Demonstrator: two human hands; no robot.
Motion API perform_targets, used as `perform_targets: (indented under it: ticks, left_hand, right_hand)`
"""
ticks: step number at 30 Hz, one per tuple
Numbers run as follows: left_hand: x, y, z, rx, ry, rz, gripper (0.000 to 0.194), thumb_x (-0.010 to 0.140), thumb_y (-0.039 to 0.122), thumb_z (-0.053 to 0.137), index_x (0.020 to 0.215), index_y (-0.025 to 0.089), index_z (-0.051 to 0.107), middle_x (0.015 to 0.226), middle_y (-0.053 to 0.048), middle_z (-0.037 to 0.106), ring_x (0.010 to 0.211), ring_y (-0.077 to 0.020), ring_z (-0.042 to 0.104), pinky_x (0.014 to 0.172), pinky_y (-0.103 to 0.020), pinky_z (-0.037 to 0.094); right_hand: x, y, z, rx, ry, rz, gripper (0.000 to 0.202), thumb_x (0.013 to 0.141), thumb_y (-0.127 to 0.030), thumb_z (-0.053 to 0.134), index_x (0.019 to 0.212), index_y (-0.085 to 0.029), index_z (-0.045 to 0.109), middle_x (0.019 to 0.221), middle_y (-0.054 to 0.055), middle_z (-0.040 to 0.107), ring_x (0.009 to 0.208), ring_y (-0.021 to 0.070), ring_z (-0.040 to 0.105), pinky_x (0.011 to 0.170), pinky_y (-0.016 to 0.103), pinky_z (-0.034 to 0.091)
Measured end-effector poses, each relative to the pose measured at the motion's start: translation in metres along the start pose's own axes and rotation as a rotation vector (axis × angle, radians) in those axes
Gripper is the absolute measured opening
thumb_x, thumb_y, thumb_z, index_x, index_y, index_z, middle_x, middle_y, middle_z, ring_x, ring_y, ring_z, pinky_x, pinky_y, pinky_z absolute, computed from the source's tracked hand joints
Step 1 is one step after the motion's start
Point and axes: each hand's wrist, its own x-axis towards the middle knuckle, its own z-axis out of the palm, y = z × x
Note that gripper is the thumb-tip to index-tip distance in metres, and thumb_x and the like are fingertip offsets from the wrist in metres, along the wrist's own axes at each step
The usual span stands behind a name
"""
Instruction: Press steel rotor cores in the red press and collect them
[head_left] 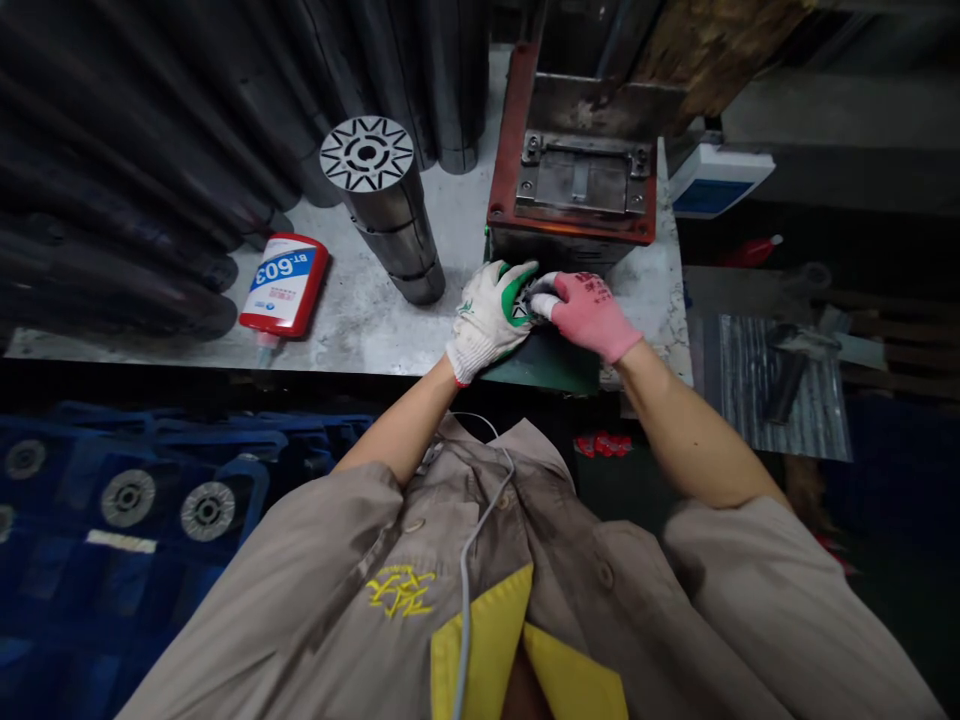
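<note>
Grey metal core with zigzag-patterned face [520, 305] is at the worktop's [367, 335] near edge: 3 o'clock from the white-and-green-gloved left hand [486, 318], curled round it; 9 o'clock from the pink-gloved right hand [594, 312], fingertips bunched there (can't tell if pinching). Long axis hidden.

Beige-brown work shirt [322, 590], short loose sleeves, open collar, buttons down the front and on a chest pocket. Yellow characters [401, 590] stitched on the chest, small lettering above them. Yellow fabric panels [484, 640] low at the front, pointed ends. Thin grey cable [466, 570] runs down over the shirt. Left glove [487, 312]: white knit, green-coated areas, red cuff edge. Right glove [592, 312]: pink, pale fingertips, dark red print on the back.
</note>
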Motion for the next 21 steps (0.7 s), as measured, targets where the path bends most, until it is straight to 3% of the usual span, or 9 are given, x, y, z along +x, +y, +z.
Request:
perform_targets:
  ticks: [4,6,9,12,16,18,21]
  left_hand:
    - [-0.002,0.001,-0.008,-0.002,-0.037,0.068,0.067,0.092,0.055,0.067,0.151,0.024,0.057,0.147,-0.011,0.062,0.141,-0.0340,0.052,0.123,-0.048,0.040]
    - [-0.003,0.001,-0.008,0.010,-0.029,0.049,0.069,0.090,0.057,0.070,0.149,0.023,0.059,0.145,-0.013,0.062,0.138,-0.0345,0.054,0.122,-0.049,0.041]
    - [-0.006,0.003,-0.004,0.020,0.050,-0.015,0.081,0.083,0.070,0.075,0.146,0.022,0.062,0.141,-0.016,0.059,0.131,-0.0362,0.058,0.116,-0.051,0.046]
    - [-0.008,0.004,-0.001,0.001,0.118,-0.028,0.086,0.078,0.076,0.078,0.146,0.026,0.063,0.140,-0.016,0.057,0.128,-0.0360,0.059,0.111,-0.050,0.049]
    - [-0.009,0.001,0.001,-0.012,0.107,-0.042,0.089,0.078,0.077,0.077,0.149,0.025,0.060,0.141,-0.016,0.058,0.129,-0.0360,0.059,0.112,-0.051,0.049]
    - [-0.008,-0.001,0.001,-0.020,0.088,-0.032,0.091,0.080,0.079,0.074,0.150,0.024,0.057,0.143,-0.016,0.059,0.132,-0.0364,0.058,0.115,-0.051,0.047]
    - [-0.007,-0.004,0.002,-0.036,0.072,-0.018,0.092,0.081,0.079,0.073,0.150,0.021,0.055,0.144,-0.017,0.060,0.135,-0.0369,0.057,0.119,-0.051,0.045]
  right_hand:
    - [0.000,-0.023,-0.020,-0.253,-0.145,-0.064,0.026,0.097,-0.030,0.056,0.104,-0.016,0.077,0.100,0.011,0.079,0.097,0.0276,0.071,0.094,0.040,0.052]
    - [-0.002,-0.035,-0.038,-0.277,-0.139,-0.092,0.028,0.101,-0.033,0.054,0.112,-0.018,0.076,0.105,0.010,0.079,0.103,0.0286,0.070,0.096,0.041,0.051]
    - [0.008,-0.038,-0.067,-0.319,0.073,-0.028,0.039,0.105,-0.046,0.050,0.125,-0.020,0.072,0.119,0.014,0.074,0.114,0.0337,0.066,0.098,0.047,0.051]
    - [0.034,-0.024,-0.084,-0.418,0.252,0.031,0.059,0.104,-0.064,0.049,0.126,-0.014,0.071,0.126,0.022,0.067,0.121,0.0417,0.060,0.099,0.056,0.049]
    - [0.056,-0.007,-0.085,-0.487,0.292,-0.047,0.065,0.102,-0.071,0.048,0.107,-0.012,0.075,0.119,0.020,0.066,0.119,0.0413,0.059,0.097,0.058,0.050]
    - [0.048,-0.009,-0.084,-0.482,0.269,-0.053,0.062,0.105,-0.068,0.046,0.104,-0.014,0.075,0.118,0.020,0.069,0.115,0.0374,0.061,0.096,0.053,0.050]
    - [0.022,-0.021,-0.075,-0.353,0.182,-0.060,0.051,0.110,-0.054,0.039,0.116,-0.019,0.075,0.119,0.015,0.073,0.112,0.0311,0.065,0.096,0.045,0.050]
